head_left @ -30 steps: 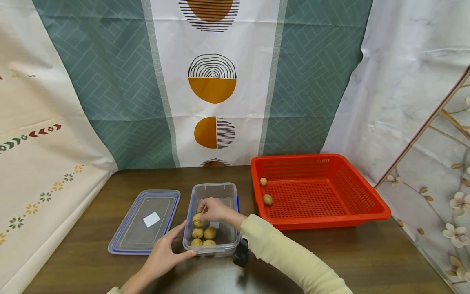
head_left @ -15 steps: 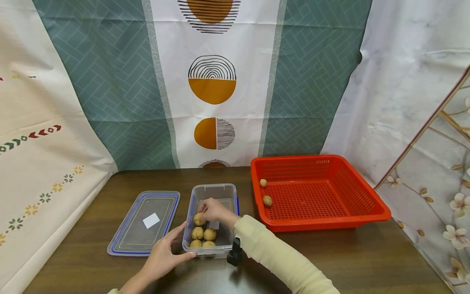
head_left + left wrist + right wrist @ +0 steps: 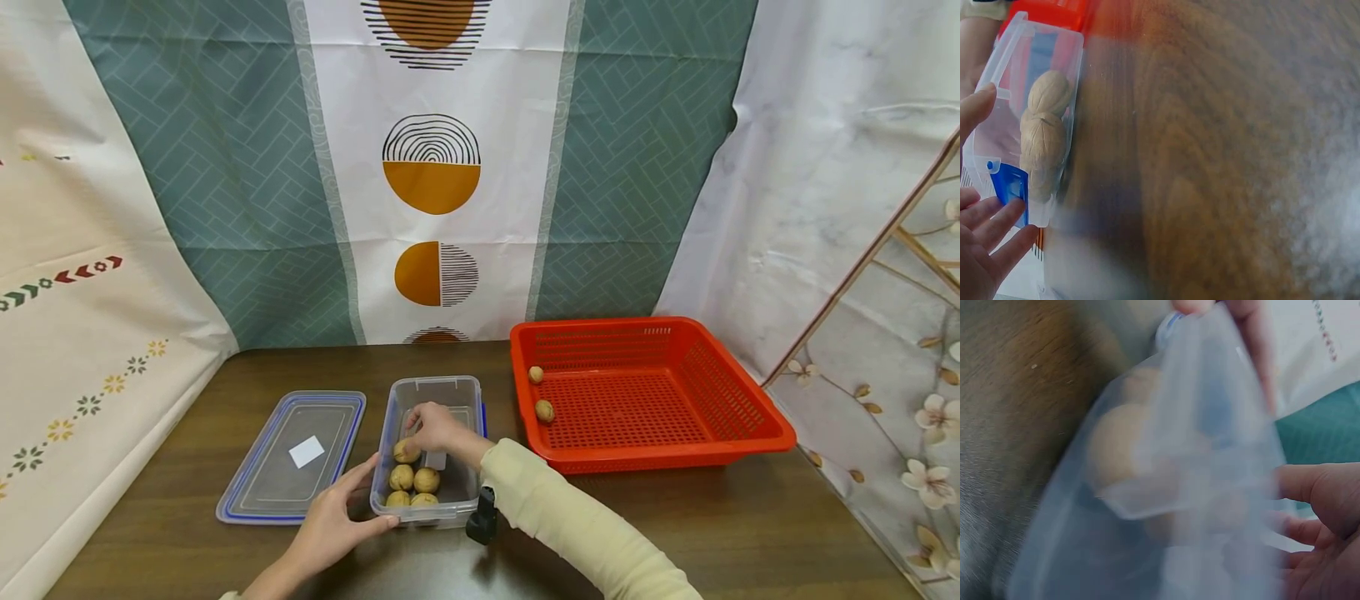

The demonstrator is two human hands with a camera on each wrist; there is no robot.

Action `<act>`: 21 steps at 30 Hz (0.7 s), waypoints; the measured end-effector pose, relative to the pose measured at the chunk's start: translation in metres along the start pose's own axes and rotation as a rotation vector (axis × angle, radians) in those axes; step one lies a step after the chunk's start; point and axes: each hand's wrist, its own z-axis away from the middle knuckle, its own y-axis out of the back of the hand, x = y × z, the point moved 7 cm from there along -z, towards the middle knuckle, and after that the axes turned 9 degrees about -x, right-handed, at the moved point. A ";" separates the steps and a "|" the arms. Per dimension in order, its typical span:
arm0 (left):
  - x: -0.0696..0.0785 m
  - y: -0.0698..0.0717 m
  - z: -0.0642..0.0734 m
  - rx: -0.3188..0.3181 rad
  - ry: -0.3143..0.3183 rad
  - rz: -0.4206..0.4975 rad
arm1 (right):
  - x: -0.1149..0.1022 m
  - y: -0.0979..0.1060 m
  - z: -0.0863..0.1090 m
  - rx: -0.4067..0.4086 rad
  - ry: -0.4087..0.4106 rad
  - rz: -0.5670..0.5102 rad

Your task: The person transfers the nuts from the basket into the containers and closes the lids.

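A clear plastic food container [image 3: 467, 492] with blue latches holds several walnuts [image 3: 427, 480]. My left hand [image 3: 330, 525] rests on its near left corner, thumb along the front wall and straight fingers against the left side. In the left wrist view, those fingers [image 3: 1013, 215] touch a blue latch [image 3: 1011, 187]. My right hand [image 3: 437, 429] reaches inside and pinches a walnut [image 3: 406, 451] along the left wall, behind the others. The right wrist view is blurred through the container wall [image 3: 1079, 550], so its fingertips are hard to make out.
The container's blue-edged lid [image 3: 288, 475], bearing a white label, lies flat on the left. At the right stands a red plastic basket [image 3: 660, 457] with two walnuts [image 3: 544, 411] near its left side. Patterned cloths [image 3: 637, 208] hang behind the wooden table [image 3: 675, 525].
My right forearm has shifted slightly left and turned a little, while its fingers stay at the same walnut. My left hand, the container and the basket keep their places.
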 end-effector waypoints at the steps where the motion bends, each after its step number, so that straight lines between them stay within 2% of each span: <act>1: 0.000 0.000 0.000 0.000 0.000 0.001 | -0.003 0.004 0.002 0.001 0.008 0.012; 7: 0.001 0.000 0.001 -0.001 -0.003 0.004 | -0.026 0.038 0.019 -0.034 0.065 0.080; 12: 0.000 0.000 0.000 0.003 -0.010 -0.001 | -0.034 0.081 0.036 -0.028 0.095 0.092; 16: 0.000 0.001 0.001 0.017 -0.017 -0.009 | -0.023 0.117 0.041 0.007 0.087 0.044; 21: 0.001 0.002 0.001 0.021 -0.021 -0.013 | 0.012 0.152 0.041 0.043 0.059 -0.040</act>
